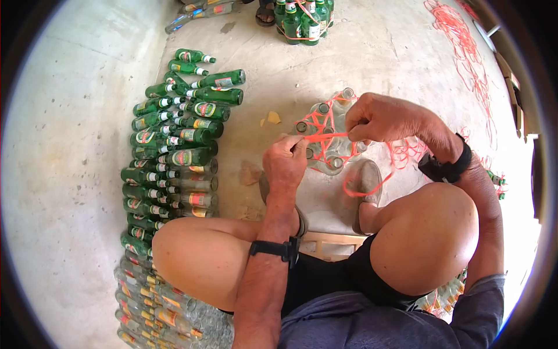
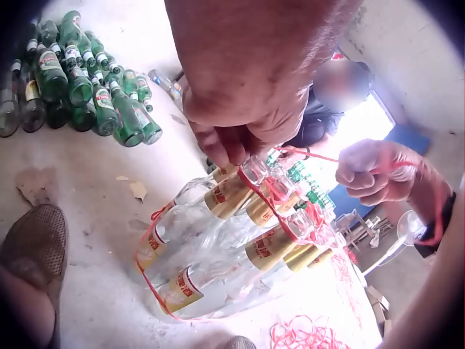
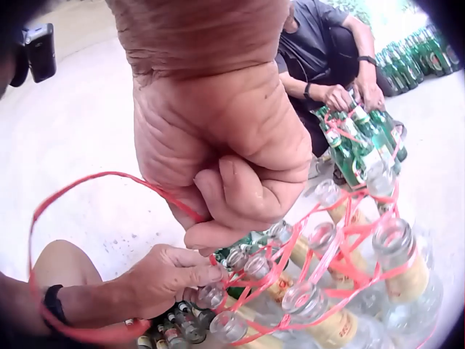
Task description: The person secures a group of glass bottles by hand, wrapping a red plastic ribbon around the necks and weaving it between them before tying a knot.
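Observation:
A bundle of clear glass bottles point(image 2: 218, 247) stands upright on the floor between the feet, with red plastic strapping point(image 3: 347, 231) wound around and between the necks. My left hand point(image 1: 286, 160) pinches the red strap point(image 1: 326, 137) close over the bottle tops at the bundle's near left. To the right, my right hand point(image 1: 381, 119) has its fingers curled round the same strap, which runs taut between both hands. From the right fist a loose end loops down toward the right shoe point(image 1: 367, 177). In the right wrist view the curled fingers point(image 3: 247, 193) are above the necks.
Green bottles point(image 1: 186, 134) lie stacked along the left wall, with clear ones point(image 1: 157, 299) nearer me. Loose red strapping point(image 1: 459, 41) lies on the floor at far right. Another person point(image 3: 327, 58) squats ahead, hands on a tied bundle of green bottles point(image 1: 302, 23).

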The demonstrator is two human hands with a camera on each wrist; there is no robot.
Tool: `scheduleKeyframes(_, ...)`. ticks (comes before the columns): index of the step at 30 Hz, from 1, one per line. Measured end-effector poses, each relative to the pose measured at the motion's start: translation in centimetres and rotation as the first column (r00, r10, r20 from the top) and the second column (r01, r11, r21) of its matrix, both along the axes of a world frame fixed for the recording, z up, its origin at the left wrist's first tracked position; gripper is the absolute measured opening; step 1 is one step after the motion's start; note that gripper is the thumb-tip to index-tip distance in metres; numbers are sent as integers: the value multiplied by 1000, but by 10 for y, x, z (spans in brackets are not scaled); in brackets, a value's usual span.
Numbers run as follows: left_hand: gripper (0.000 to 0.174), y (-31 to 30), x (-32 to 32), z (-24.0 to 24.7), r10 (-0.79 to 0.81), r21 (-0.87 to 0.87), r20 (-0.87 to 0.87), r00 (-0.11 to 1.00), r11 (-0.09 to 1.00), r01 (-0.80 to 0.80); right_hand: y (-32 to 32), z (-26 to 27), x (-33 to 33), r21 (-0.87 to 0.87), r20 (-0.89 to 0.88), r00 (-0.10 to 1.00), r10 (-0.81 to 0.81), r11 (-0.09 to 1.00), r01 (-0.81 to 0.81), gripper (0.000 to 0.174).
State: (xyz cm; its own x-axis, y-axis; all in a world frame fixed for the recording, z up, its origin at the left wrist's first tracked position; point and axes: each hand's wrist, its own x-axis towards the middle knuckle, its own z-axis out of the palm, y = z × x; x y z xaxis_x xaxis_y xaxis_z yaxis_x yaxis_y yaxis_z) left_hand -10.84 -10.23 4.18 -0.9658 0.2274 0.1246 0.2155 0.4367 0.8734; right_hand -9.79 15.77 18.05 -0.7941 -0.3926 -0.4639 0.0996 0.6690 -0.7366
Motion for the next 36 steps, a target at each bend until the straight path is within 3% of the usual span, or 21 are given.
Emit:
scheduleKeyframes(2,11,-1,0,-1,2,0,6,1000,1000,-2,2,16,-6,121,-131,986,100,989,-84,18)
scheduleKeyframes(3,11,-1,0,-1,3,1,7,1000,1000,-3,-2,25,-8,273,-248,952,179,956,-108,13)
scheduleKeyframes(7,13,1,0,1,13,-36,-28,1000,999,-14,-15,13,-15,683,-556,666,497,729,26,3)
scheduleKeyframes(10,15,1,2,2,19,-72,-21,1000,997,-20,-30,19,-27,685,-684,437,584,720,110,7)
scheduleKeyframes(11,15,0,2,2,22,-71,-10,1000,997,-22,-33,18,-32,695,-660,466,590,714,80,8)
scheduleKeyframes(18,17,-1,1,2,35,-64,-9,999,997,-35,-36,-11,-50,520,-837,243,490,850,79,16)
scheduleKeyframes(24,17,0,1,-1,42,-39,-47,998,998,-44,-41,-19,-53,394,-909,162,383,918,45,22)
scheduleKeyframes(30,17,1,3,-4,66,0,-29,997,998,-66,-54,-8,-66,413,-909,-70,410,910,-39,23)
scheduleKeyframes(33,13,-1,3,-2,70,-12,-6,998,997,-70,-54,-19,-60,373,-918,121,378,925,-67,20)
scheduleKeyframes(36,13,0,4,-6,76,16,32,997,997,-77,-45,-47,-48,367,-894,282,348,930,14,16)
